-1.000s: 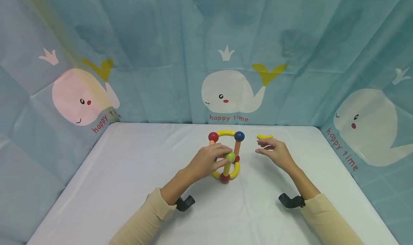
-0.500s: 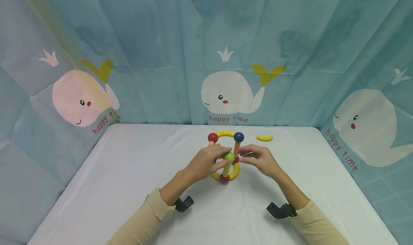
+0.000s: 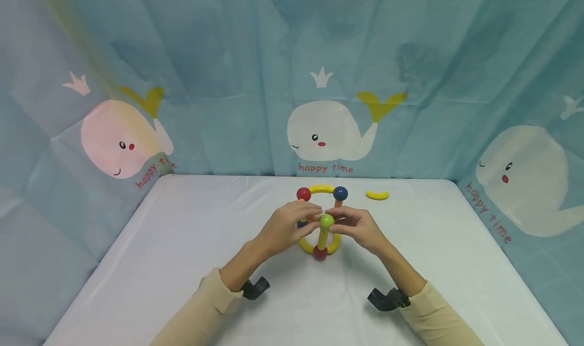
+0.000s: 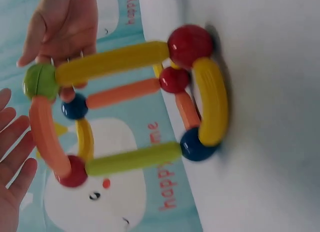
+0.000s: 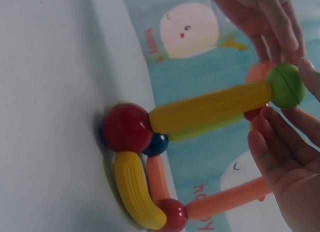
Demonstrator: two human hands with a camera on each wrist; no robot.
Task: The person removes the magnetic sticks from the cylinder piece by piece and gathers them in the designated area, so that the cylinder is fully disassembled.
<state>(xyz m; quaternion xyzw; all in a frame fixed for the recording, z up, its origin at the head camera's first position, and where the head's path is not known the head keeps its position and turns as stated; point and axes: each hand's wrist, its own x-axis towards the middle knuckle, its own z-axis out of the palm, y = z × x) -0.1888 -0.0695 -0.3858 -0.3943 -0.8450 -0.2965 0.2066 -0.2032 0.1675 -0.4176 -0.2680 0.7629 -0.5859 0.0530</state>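
Note:
A magnetic rod-and-ball frame stands on the white table, built of coloured rods and balls. Its nearest upper corner is a green ball on an upright yellow rod. My right hand pinches this ball, with the thumb and fingers on either side. My left hand is at the ball's left, its fairly straight fingers beside the curved orange rod; contact is hard to tell. A red ball, a curved yellow rod and a blue ball form the far top edge.
A loose curved yellow rod lies behind and right of the frame. A blue curtain printed with whales surrounds the white table at the back and sides.
My right hand has come leftward from near the loose yellow rod to the green ball. My left fingers, earlier around that ball, have drawn slightly left. The frame stands in place.

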